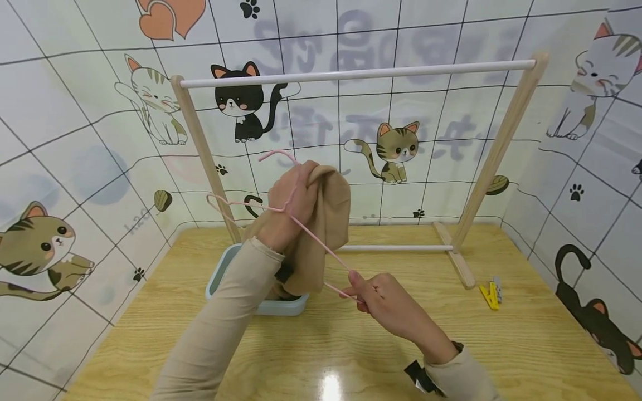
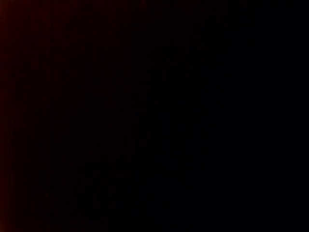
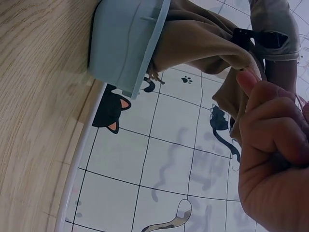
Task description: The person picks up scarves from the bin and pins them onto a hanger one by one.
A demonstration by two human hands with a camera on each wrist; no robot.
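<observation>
Bunched high in my left hand (image 1: 292, 196) is a tan-brown cloth or garment (image 1: 335, 209), its lower part hanging down into a light-blue basin (image 1: 283, 308). A thin pink clothes hanger (image 1: 319, 241) crosses in front of that hand, its hook pointing up and left. My right hand (image 1: 390, 305) pinches the hanger's lower right end between thumb and fingers. In the right wrist view the right hand (image 3: 275, 125) has curled fingers beside the cloth (image 3: 198, 46), which drapes over the basin's rim (image 3: 154, 41). The left wrist view is almost wholly black.
Behind the hands stands a drying rack with a white top bar (image 1: 361, 73) and wooden legs (image 1: 494, 156). Yellow and grey clothes pegs (image 1: 490, 296) lie on the wooden table (image 1: 531, 334) at the right. A cat-printed sheet (image 1: 311, 117) covers the walls around.
</observation>
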